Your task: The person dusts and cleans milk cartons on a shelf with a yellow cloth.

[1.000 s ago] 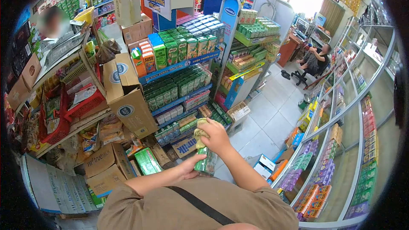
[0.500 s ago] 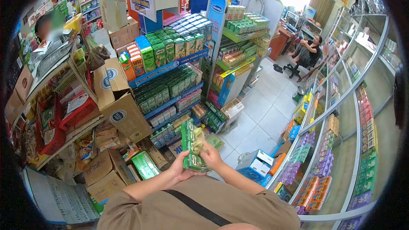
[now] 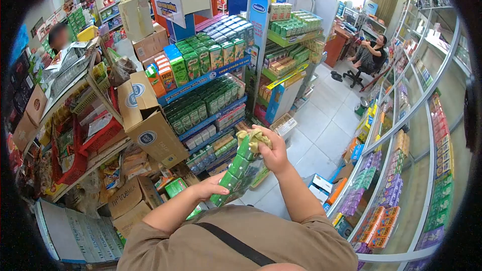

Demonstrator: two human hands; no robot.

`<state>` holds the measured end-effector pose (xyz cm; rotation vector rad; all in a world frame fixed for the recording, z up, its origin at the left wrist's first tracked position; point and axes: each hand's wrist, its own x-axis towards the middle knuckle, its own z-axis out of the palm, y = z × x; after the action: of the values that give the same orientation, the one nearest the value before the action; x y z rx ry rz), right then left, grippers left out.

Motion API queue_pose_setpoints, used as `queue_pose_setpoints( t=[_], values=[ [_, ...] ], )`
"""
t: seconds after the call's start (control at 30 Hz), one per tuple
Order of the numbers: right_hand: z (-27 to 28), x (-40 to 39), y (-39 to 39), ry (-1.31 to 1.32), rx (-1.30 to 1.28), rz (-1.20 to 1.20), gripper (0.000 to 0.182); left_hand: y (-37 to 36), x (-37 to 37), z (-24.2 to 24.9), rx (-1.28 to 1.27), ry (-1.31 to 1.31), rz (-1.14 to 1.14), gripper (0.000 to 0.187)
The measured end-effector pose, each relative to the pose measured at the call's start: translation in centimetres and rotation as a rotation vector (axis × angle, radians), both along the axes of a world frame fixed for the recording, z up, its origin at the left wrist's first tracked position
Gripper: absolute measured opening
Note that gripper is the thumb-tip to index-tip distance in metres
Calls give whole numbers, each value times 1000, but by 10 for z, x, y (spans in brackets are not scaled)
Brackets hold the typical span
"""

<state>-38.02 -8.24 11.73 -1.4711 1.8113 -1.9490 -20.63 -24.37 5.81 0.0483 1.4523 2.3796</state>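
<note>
A green pack of drink cartons (image 3: 237,171) is tilted in front of my chest, its far end raised to the right. My left hand (image 3: 212,187) grips the near end, thumb on top. In my right hand (image 3: 273,155) is a crumpled yellowish cloth (image 3: 255,139), pressed on the pack's far end. Beyond the pack stands a blue-edged shelf rack with rows of green cartons (image 3: 203,101). More green packs (image 3: 175,187) lie low to the left, beside an open cardboard box (image 3: 134,201).
A tall brown carton (image 3: 156,138) leans against the rack's left end. Glass-fronted shelves (image 3: 401,170) with small drink packs curve along the right. A blue and white box (image 3: 317,188) sits on the tiled floor (image 3: 314,135). One person (image 3: 369,55) sits far back; another (image 3: 59,37) is at left.
The pack has tipped over to the right and moved slightly that way. My right hand has carried the cloth up from the pack's middle to its far end.
</note>
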Motion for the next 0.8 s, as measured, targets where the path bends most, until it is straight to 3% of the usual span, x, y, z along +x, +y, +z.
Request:
queue_pose_setpoints(
  t=[0.07,0.2,0.3,0.43,0.6,0.7,0.77,0.8],
  values=[
    [3,8,-8,168,-103,-95,42,0,0,3,61,36,15,85],
    [-12,28,-21,534,-51,-281,46,3,6,5,344,-8,185,83],
    [-30,60,-20,547,46,-60,48,0,2,14,438,32,384,77],
    [-32,64,-25,543,49,61,47,-10,4,21,415,44,407,79],
    [-22,30,-35,236,-142,-158,44,4,8,29,261,109,225,97],
    [-33,29,-41,-442,-333,39,46,11,8,39,330,103,239,96],
    [-31,38,-41,-640,-342,129,48,11,7,39,373,91,271,94],
    [-33,44,-41,-618,-280,128,49,10,5,37,384,102,302,94]
  ],
)
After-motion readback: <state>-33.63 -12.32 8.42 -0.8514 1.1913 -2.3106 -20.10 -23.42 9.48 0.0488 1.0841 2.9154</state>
